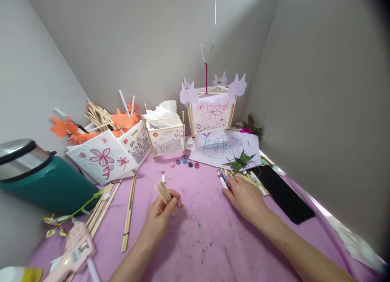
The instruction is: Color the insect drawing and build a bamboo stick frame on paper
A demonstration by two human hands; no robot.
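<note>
Above the front middle of the pink-covered table (213,233), my left hand (163,209) is closed around a small bundle of short wooden sticks (163,192). My right hand (243,194) reaches palm down to the markers and sticks on the right; its fingertips are partly hidden beneath it. A white marker with a purple end (222,179) lies beside its thumb. More thin sticks (254,179) lie beyond the fingers, next to green leaves (241,162). Whether the right fingers grip anything cannot be made out.
A black phone (284,194) lies right of my right hand. Paper lanterns (166,140) and a hanging lantern (211,113) are at the back. At left are a teal bottle (51,184), long sticks (129,213) and a pink glue gun (76,251). Several small paint pots (184,161) sit mid-table.
</note>
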